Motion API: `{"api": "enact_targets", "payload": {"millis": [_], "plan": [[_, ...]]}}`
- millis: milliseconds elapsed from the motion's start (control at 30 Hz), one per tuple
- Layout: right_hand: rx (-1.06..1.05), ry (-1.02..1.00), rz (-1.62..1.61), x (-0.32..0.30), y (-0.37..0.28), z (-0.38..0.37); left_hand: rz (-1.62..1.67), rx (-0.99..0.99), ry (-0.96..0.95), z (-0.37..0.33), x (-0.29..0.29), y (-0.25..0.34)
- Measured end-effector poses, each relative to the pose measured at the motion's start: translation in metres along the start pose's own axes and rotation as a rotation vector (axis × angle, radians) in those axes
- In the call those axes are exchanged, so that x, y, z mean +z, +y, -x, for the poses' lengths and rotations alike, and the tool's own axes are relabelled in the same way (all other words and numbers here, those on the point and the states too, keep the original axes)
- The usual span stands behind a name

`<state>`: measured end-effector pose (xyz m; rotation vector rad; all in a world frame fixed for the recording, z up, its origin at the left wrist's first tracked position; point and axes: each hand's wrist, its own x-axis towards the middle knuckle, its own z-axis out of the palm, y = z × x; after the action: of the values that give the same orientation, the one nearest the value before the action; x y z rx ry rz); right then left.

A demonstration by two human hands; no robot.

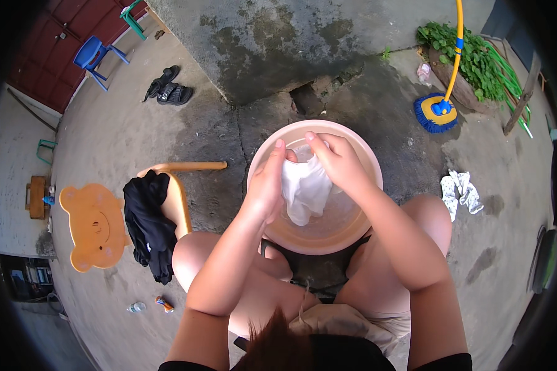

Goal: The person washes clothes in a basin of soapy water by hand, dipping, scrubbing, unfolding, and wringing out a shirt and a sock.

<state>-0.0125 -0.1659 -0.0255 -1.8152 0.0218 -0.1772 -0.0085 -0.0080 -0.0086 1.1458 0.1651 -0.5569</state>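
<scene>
Left hand (pixel 267 185): thumb and fingers pinched on the upper left edge of a wet-looking white cloth (pixel 307 191). Right hand (pixel 339 162): gripping the same cloth at its upper right edge, thumb toward the left hand. Hands close together, cloth hanging between them. Cloth position: over the inside of a round pale-pink basin (pixel 315 243), within its rim; whether the lower end touches the cloudy liquid (pixel 339 213), cannot tell. Basin sits on the concrete floor (pixel 120 145) between the person's bent knees.

Left side: orange chair (pixel 96 227) with a bear-shaped back; black garment (pixel 147 222) draped over it. Small bottle (pixel 136 307) lies near the chair. Right side: spotted white fabric (pixel 462 190) on the floor beyond the knee. Upper right: blue-and-yellow mop (pixel 438 112), head down, well apart from the basin.
</scene>
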Motion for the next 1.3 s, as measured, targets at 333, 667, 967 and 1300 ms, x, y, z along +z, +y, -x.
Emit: {"api": "enact_targets", "payload": {"millis": [333, 667, 967, 1300], "plan": [[0.065, -0.52, -0.001, -0.008, -0.016, 0.011, -0.397, 0.188, -0.188, 0.006, -0.02, 0.037], [-0.023, -0.226, -0.611, -0.011, -0.045, 0.011, -0.961, 0.395, -0.528, -0.003, 0.004, -0.007], [0.265, -0.206, -0.932, -0.018, -0.054, 0.007, -0.709, 0.359, -0.202, -0.012, 0.035, -0.047], [0.307, -0.21, -0.967, -0.028, -0.044, 0.01, -0.797, 0.398, -0.165, -0.013, 0.049, -0.054]]}}
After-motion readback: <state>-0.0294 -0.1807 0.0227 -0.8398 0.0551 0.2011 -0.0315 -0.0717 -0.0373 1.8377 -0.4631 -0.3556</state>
